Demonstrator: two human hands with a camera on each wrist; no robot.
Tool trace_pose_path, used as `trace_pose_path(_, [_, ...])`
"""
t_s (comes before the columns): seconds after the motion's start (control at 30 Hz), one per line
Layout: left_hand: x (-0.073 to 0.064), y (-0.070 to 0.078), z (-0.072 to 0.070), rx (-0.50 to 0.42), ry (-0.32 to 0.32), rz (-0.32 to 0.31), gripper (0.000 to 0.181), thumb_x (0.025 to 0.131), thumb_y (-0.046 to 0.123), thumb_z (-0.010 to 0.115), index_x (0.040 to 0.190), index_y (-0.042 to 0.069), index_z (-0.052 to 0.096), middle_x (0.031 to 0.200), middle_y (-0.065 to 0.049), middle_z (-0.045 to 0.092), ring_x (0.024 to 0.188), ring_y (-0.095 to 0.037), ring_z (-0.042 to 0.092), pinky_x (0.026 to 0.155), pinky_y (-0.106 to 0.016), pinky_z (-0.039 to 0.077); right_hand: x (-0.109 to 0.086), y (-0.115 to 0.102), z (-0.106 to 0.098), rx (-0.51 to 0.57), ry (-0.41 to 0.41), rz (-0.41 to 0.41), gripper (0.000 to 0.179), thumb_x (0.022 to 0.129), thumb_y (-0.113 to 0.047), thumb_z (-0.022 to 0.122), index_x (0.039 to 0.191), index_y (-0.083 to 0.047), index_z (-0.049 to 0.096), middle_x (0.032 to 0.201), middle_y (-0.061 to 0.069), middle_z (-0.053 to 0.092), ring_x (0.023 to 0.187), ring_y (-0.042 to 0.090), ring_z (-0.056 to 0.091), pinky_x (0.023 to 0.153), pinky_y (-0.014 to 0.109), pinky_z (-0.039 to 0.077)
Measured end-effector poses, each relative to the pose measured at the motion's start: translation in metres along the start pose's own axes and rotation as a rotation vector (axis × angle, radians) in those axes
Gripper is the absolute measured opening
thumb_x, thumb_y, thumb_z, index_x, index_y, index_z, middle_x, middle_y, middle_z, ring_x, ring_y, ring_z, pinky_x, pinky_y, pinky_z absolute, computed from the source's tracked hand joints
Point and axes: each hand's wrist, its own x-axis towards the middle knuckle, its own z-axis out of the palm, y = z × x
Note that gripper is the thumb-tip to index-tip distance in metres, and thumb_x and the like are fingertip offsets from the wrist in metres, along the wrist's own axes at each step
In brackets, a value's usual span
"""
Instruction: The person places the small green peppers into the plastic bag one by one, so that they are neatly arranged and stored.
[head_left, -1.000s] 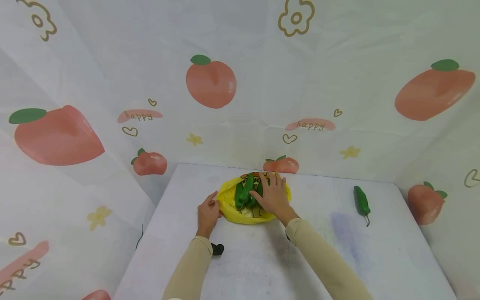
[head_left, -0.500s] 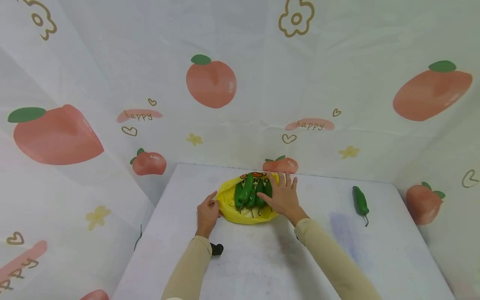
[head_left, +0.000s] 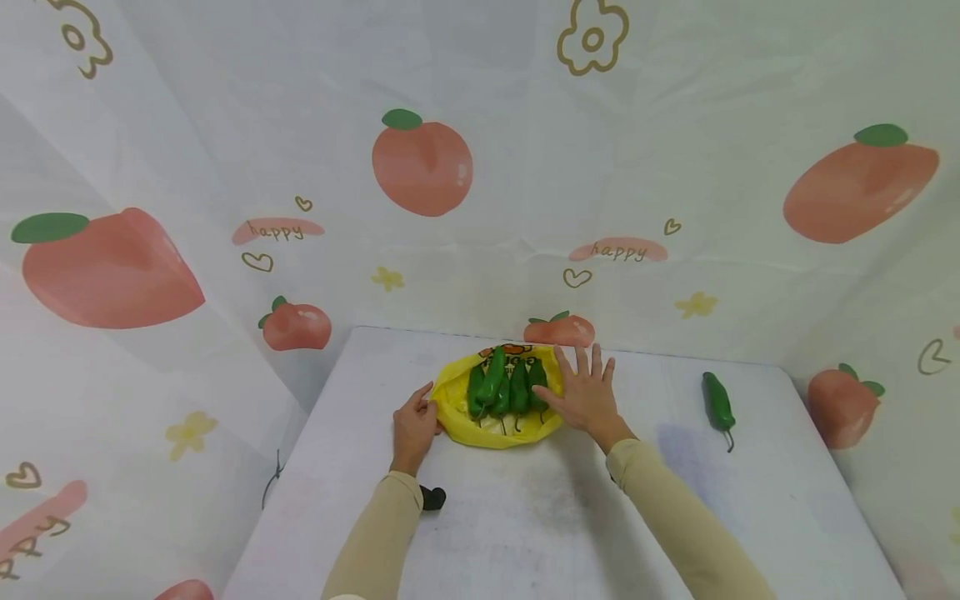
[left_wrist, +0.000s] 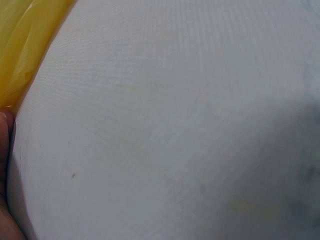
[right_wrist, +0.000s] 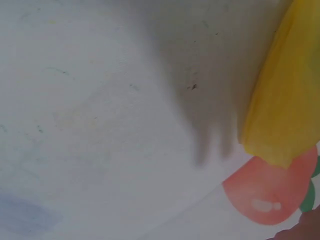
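Note:
A yellow plastic bag (head_left: 487, 437) lies with its mouth spread wide near the table's far edge. Several green peppers (head_left: 519, 396) sit side by side in it, one lying over the others at the left. My left hand (head_left: 412, 429) pinches the bag's left rim; the left wrist view catches only the bag's edge (left_wrist: 30, 45) and part of my fingers. At the right rim, my right hand (head_left: 588, 402) has its fingers spread and straight, thumb over the rightmost pepper in the head view. The right wrist view shows the bag's side (right_wrist: 285, 95) and a sliver of hand.
One more green pepper (head_left: 718, 402) lies apart on the white table (head_left: 517, 525), toward its right side. A small black object (head_left: 432, 498) shows beside my left sleeve. A white fruit-printed sheet (head_left: 480, 283) hangs behind and around the table.
My right hand has shifted rightward from over the peppers to the bag's right rim, uncovering the peppers there. The left hand stays on the left rim.

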Motion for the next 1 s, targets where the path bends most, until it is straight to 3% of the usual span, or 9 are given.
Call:
trace_pose_path(0.43, [0.000,0.001,-0.001,-0.004,0.008,0.001,0.043,0.099,0.021,0.056,0.141,0.025,0.062,0.096,-0.009,0.073,0.056,-0.014,0.064,0.058,-0.024,0.059,-0.008,0.022,-0.007,-0.026,-0.057,0.059,0.094,0.094,-0.073,0.044,0.165,-0.020,0.014,0.171,0.022,-0.002,0.155,0.057,-0.001,0.119,0.079,0.001])
trace_pose_path(0.77, [-0.001,0.001,0.001,-0.011,0.002,-0.010,0.042,0.099,0.021,0.056,0.141,0.027,0.063,0.098,-0.010,0.075,0.055,-0.015,0.064,0.058,-0.024,0.058,-0.015,0.043,-0.001,-0.022,-0.067,0.091,0.096,0.093,-0.077,0.038,0.166,-0.019,0.013,0.171,0.024,-0.003,0.154,0.057,-0.002,0.118,0.079,-0.004])
trace_pose_path(1.0, [-0.001,0.001,0.000,-0.023,-0.006,-0.013,0.043,0.099,0.021,0.057,0.141,0.026,0.062,0.100,-0.011,0.074,0.056,-0.015,0.064,0.058,-0.024,0.059,-0.021,0.055,-0.006,-0.006,-0.066,0.111,0.095,0.095,-0.073,0.042,0.165,-0.014,0.016,0.169,0.028,0.001,0.153,0.060,-0.001,0.117,0.081,-0.003])
